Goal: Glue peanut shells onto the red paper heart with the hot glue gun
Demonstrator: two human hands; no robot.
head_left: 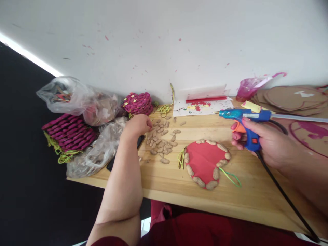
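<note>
My right hand (266, 141) grips a blue hot glue gun (243, 119) by its handle, one finger on the orange trigger, nozzle pointing left above the table. Below it lies a red heart-shaped cutout (203, 160) edged with peanut shells, with green and yellow cord loops at its sides. My left hand (138, 124) reaches into a loose pile of peanut shells (161, 140), fingers curled onto the shells at the pile's left edge. What the fingers pinch is hidden.
Wooden table (251, 198) against a white wall. Clear plastic bags (77, 99) and pink woven pieces (69, 133) sit at left, another pink woven piece (138, 102) by the wall. Brown cardboard discs (294, 99), a pink cup (247, 89) and star-covered paper (202, 106) lie behind. The gun's black cord (282, 194) runs right.
</note>
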